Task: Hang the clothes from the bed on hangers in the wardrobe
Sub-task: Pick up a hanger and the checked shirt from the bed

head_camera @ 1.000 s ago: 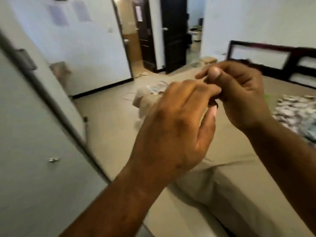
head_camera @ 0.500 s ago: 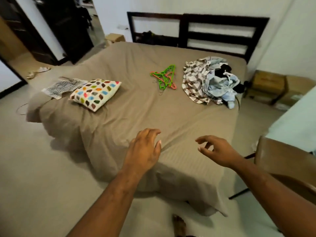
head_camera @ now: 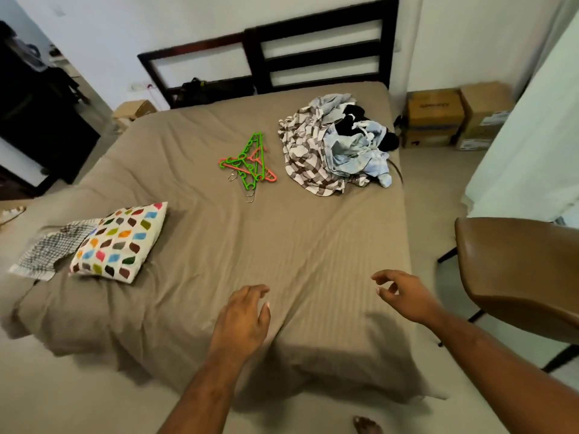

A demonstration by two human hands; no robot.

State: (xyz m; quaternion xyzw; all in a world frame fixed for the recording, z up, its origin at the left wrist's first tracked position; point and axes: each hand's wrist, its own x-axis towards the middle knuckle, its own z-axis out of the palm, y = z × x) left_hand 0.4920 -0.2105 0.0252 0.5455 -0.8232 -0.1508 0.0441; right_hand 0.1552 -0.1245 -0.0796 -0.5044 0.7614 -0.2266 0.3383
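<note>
As our left hand (head_camera: 242,321) and right hand (head_camera: 407,296) hover loose and empty, the clothes (head_camera: 313,151) lie ahead, nearer the right.

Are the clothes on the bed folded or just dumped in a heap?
Heaped, unfolded. The clothes lie crumpled near the headboard, checked, pale blue and black pieces tangled together, beside the hangers.

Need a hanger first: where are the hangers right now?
Head view: the green and orange hangers lie on the bed, in its far half, just left of the clothes pile, not touching it.
</note>
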